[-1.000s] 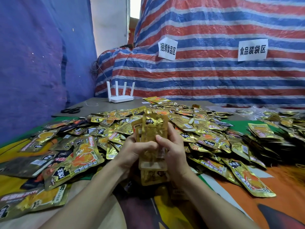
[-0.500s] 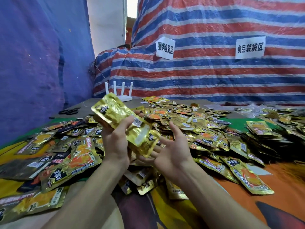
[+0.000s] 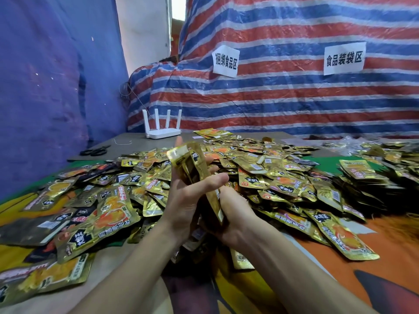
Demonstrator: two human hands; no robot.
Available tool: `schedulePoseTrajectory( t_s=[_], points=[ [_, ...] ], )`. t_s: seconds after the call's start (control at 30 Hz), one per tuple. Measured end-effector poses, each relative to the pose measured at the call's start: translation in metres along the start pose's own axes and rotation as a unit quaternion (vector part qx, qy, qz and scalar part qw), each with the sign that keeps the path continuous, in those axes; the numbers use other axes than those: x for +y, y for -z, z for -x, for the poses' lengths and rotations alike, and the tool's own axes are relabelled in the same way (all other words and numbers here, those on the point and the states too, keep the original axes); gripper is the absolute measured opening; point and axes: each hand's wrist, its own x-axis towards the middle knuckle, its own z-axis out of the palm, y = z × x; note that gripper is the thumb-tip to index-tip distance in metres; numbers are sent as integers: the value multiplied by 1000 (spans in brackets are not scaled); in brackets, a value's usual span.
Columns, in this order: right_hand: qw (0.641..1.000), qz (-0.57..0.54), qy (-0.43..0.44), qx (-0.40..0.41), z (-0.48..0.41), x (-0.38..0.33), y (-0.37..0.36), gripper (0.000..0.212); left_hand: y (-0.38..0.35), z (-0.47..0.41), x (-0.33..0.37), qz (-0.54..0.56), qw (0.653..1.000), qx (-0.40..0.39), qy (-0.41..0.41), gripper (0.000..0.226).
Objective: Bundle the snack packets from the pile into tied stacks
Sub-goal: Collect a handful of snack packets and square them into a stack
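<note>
A big pile of gold snack packets (image 3: 260,168) covers the table in front of me. Between my hands stands a thin stack of gold packets (image 3: 195,168), on edge and nearly upright. My left hand (image 3: 190,200) grips the stack from the left, thumb across its near face and fingertips showing above it. My right hand (image 3: 235,218) holds the stack's lower end from the right. A few loose packets (image 3: 241,259) lie under my wrists.
A white router (image 3: 162,128) with several antennas stands at the back of the table, with black scissors (image 3: 95,151) to its left. More stacked packets (image 3: 367,177) lie at the right. A striped tarp with two paper signs hangs behind.
The stack was held tilted and flat in my left hand half a second ago with my right palm open below. Now it stands on edge, and both hands have closed on it.
</note>
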Motion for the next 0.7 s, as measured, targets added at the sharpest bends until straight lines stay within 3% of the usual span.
schedulePoseTrajectory(
  t_s=[0.07, 0.17, 0.23, 0.37, 0.43, 0.6, 0.7],
  points=[
    [1000, -20, -12, -10, 2, -2, 0, 36, -1, 2, -1, 13, 1000, 10, 4, 101],
    [996, -82, -32, -9, 4, -10, 4, 37, -1, 4, -2, 49, 997, 47, 42, 68],
    [993, -112, -34, -2, 5, -15, 6, 42, -1, 5, -5, 47, 995, 70, 61, 60],
    [995, -93, -9, 23, 4, -5, 0, 38, -5, 7, -6, -24, 999, 27, 10, 95],
    [996, -76, 13, 40, 4, -2, -2, 31, -9, 6, -7, -64, 998, 3, -20, 93],
    [990, 88, 74, 81, 16, -17, -5, 26, -11, 3, 2, -15, 994, 110, 6, 43],
    [949, 279, 113, 95, 31, -27, 2, 24, -10, 7, 10, 14, 995, 80, 50, 24]
  ],
)
